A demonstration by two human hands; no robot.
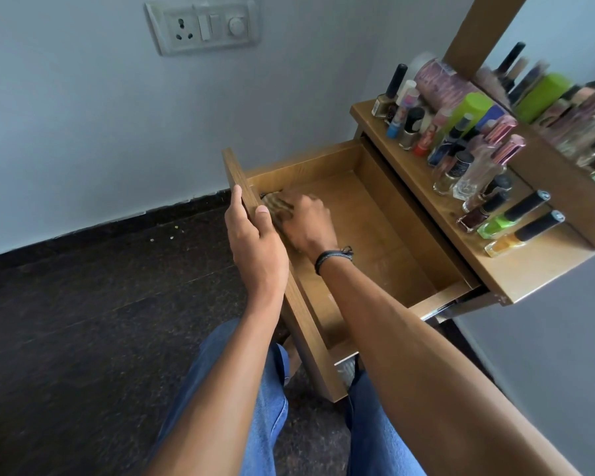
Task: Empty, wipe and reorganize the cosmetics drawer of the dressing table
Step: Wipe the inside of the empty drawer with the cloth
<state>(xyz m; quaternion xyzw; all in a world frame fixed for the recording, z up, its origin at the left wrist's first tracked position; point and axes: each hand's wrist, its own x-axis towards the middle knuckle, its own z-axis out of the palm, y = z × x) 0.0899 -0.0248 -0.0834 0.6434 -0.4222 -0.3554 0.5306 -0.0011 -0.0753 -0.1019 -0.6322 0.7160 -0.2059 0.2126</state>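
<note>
The left hand (255,242) grips the front panel of the open brown wooden drawer (385,242). The right hand (306,225) holds a blurred striped cloth (276,205) in the drawer's front corner. Assorted cosmetic bottles (461,149) crowd the wooden tabletop (536,269).

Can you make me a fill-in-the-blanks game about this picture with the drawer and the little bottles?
1. The left hand grips the drawer by its ____ panel.
2. The right hand holds a ____ against the drawer floor.
3. The green nail polish on the table top has a ____ cap.

Missing words: front; cloth; black.
</note>
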